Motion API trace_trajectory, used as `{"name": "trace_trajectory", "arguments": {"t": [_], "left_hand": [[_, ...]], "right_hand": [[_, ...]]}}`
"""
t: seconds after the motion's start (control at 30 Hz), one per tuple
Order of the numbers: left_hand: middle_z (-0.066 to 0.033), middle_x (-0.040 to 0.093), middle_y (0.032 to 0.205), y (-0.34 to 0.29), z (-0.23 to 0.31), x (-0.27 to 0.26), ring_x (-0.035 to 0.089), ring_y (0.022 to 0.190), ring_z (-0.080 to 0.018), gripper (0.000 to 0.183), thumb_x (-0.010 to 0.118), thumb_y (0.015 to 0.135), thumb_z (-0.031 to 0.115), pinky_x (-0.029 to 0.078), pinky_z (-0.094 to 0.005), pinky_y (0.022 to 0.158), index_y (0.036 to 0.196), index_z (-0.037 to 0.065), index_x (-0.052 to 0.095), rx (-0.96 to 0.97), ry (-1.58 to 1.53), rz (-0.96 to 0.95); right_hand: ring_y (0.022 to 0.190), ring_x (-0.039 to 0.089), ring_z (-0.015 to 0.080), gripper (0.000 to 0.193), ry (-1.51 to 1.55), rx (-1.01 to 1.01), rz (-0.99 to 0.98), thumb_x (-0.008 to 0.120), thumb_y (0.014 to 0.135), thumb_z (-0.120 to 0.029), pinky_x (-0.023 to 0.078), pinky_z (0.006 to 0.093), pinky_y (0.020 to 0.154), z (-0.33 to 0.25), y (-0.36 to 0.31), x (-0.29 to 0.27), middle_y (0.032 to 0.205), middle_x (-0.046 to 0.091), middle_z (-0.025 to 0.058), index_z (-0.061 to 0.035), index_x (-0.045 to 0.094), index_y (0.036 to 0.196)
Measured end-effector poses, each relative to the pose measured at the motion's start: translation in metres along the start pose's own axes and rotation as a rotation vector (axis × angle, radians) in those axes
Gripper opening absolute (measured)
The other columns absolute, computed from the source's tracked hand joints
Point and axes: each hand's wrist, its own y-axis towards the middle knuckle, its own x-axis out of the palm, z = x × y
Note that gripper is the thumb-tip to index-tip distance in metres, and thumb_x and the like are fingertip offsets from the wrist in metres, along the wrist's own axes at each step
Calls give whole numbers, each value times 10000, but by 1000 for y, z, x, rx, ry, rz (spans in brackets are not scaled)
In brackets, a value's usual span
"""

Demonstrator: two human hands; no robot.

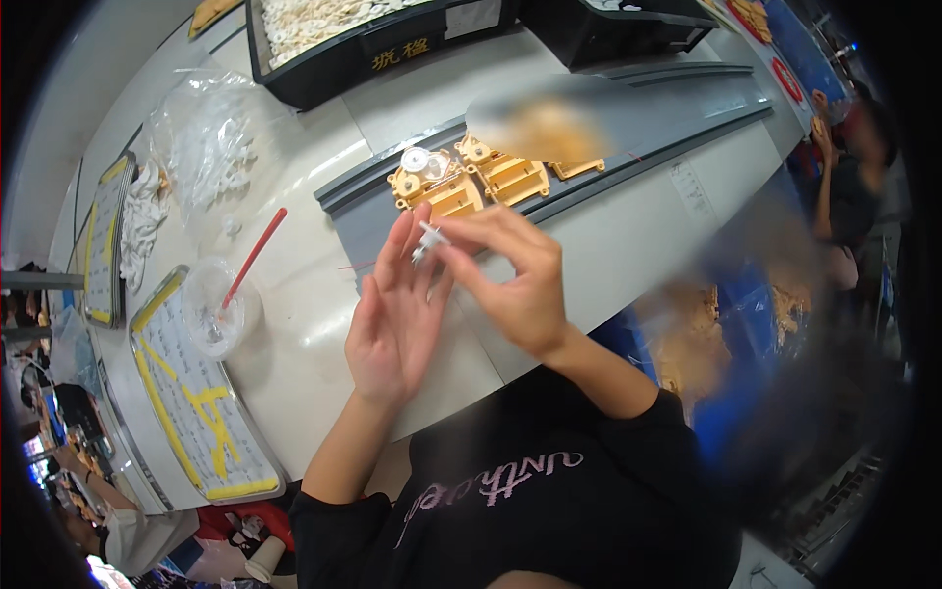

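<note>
My right hand point(517, 285) pinches a small white plastic part point(429, 239), gear-like with a short shaft, between thumb and fingertips. Palm up, my left hand point(391, 319) lies just beneath it with its fingers stretched out. Whether the part touches the left fingers I cannot tell. Beyond my hands, yellow plastic housings point(513, 179) sit in a row on a grey conveyor track point(648, 113). On the leftmost yellow housing point(451, 201) are a round white gear point(417, 160) and a clear piece. A blurred patch hides part of the housings farther right.
At the left stand a clear cup point(221, 324) with a red stick point(255, 255) and a clear bag point(201, 133) of white parts. Yellow-edged sheet holders point(211, 422) lie nearby. A black bin point(383, 54) of white parts is at the back. Another person point(854, 167) sits far right.
</note>
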Motion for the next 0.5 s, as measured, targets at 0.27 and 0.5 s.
{"name": "trace_trajectory", "arguments": {"t": [0.27,0.5], "left_hand": [[-170,187,1537,2,3,-1,178,1425,-286,620,364,965,394,138,-441,1163,1469,58,235,-30,42,53],[-168,244,1516,1,7,-9,251,1394,-278,612,389,942,391,212,-412,1129,1440,47,295,-14,103,111]], "right_hand": [[786,636,127,177,21,-27,112,664,812,29,512,247,687,53,73,-80,869,655,63,3,680,986],[750,622,198,65,-889,-493,-74,677,773,-68,518,301,650,79,111,-117,823,621,20,-50,656,831]]}}
